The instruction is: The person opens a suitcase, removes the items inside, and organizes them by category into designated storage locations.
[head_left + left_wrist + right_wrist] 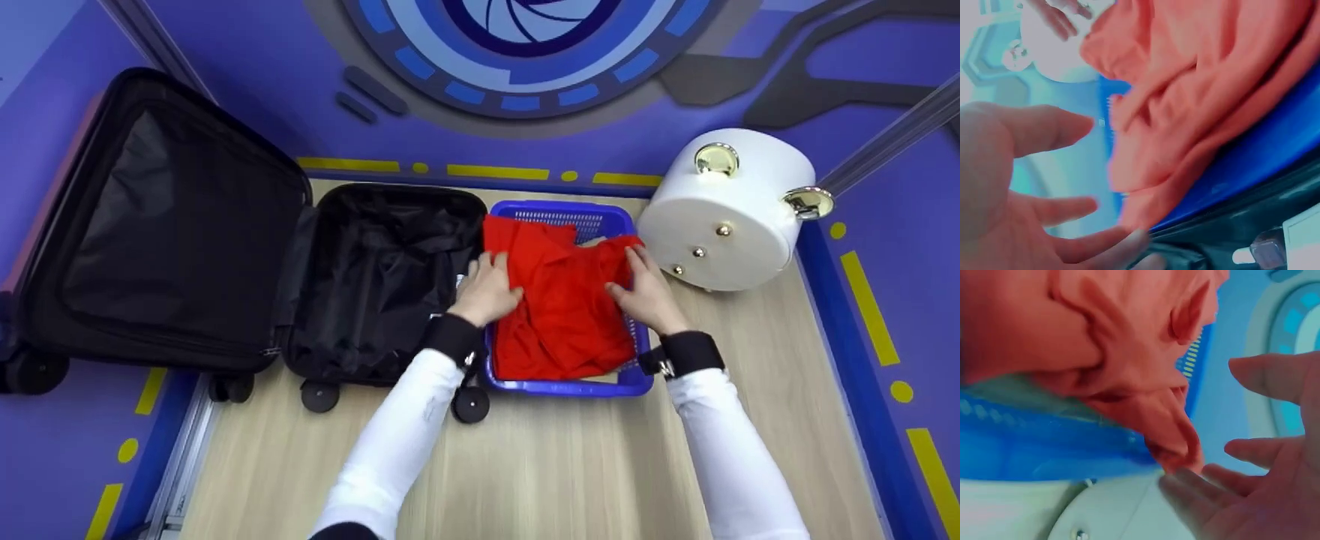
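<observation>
A red piece of clothing [574,307], loosely folded and creased, fills most of a blue plastic basket [576,388]. My left hand [487,291] is at its left edge, over the side where basket and suitcase meet. In the left wrist view the thumb and fingers are spread apart, with fingertips close by the red cloth [1174,107]. My right hand [646,295] is at the garment's upper right corner. The right wrist view shows its fingers spread as well, the lower fingertips right at a drooping fold of the cloth [1171,433].
An open black-lined suitcase [379,292] lies left of the basket, its lid [180,225] propped against the wall and its wheels toward me. A white round object with gold rings [720,225] lies tipped at the right. Beige material shows under the garment.
</observation>
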A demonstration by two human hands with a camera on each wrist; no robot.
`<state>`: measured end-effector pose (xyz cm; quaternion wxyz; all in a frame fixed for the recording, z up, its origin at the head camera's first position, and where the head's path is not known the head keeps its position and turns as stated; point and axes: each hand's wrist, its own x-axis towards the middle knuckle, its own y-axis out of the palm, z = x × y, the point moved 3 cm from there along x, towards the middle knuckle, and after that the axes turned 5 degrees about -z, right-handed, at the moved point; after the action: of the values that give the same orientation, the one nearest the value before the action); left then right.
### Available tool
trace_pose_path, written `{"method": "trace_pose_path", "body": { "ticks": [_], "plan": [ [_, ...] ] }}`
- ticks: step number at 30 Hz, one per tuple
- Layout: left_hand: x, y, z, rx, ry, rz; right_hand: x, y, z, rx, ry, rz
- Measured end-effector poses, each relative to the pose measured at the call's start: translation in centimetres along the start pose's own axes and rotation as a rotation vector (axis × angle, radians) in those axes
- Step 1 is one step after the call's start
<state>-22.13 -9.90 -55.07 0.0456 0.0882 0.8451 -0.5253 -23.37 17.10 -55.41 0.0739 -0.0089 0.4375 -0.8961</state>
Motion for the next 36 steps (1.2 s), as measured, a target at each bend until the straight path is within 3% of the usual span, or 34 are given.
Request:
{"method": "trace_pose_path", "body": {
  "ticks": [4, 10, 14, 19, 23, 29, 33, 36],
  "plan": [
    [2.4, 1.1, -0.3, 0.047, 0.014, 0.079, 1.9, 2.1, -0.2, 0.036, 0.025, 0.119],
    [4.0, 2.5, -0.8, 0.117, 0.079, 0.129, 2.9, 4.2, -1.3, 0.062, 0.101, 0.273],
    [4.7, 2.8, -0.3, 0.148, 0.097, 0.160, 3.2, 4.5, -1.1, 0.092, 0.107, 0.301],
    [4.4, 2.2, 0.7, 0.066, 0.100, 0.213, 1.9, 4.8, -0.8, 0.137, 0.066, 0.262],
    [2.0, 1.5, 0.7, -0.006, 0.126, 0.232, -1.8, 3.9, -0.4, 0.115, -0.013, 0.228],
    [-4.9, 1.4, -0.1, 0.002, 0.192, 0.110, -8.5, 2.7, 0.2, 0.012, -0.125, 0.194],
    [-8.8, 3.4, -0.7, 0.132, 0.253, 0.078, -11.3, 3.8, 0.4, -0.110, -0.161, 0.095],
    [-9.8, 5.6, -1.1, 0.256, 0.273, 0.111, -12.4, 5.7, 0.4, -0.198, -0.146, 0.087]
  ]
}}
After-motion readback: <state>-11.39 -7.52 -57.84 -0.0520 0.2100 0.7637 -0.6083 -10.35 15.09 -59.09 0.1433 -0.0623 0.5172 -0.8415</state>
